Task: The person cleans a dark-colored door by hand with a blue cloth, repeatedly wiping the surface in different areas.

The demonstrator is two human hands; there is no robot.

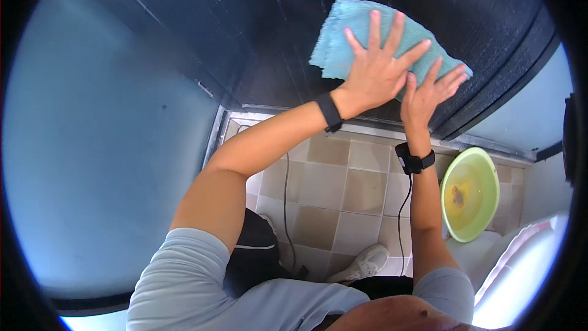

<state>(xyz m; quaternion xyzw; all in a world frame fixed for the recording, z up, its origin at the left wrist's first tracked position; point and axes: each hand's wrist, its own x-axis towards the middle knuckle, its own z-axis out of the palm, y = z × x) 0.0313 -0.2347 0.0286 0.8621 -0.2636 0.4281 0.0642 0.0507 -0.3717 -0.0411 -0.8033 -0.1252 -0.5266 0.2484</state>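
Observation:
A light teal cloth (339,37) lies spread against a dark, wood-grained door panel (269,37). My left hand (376,70) presses flat on the cloth's middle, its fingers spread wide. Just to the right, my right hand (427,95) rests on the cloth's lower right part with fingers stretched out, its thumb side close to the left hand. Neither hand is wrapped round the cloth. Each wrist wears a black strap (329,112), and the right one carries a small dark device (411,158) with a cable.
A yellow-green basin (490,199) with something yellow and brown inside stands at the right. Beige and white floor tiles (315,227) spread below, crossed by thin black cables (286,208). A frosted bluish panel (110,147) fills the left side. A white rounded fixture (527,263) is at the lower right.

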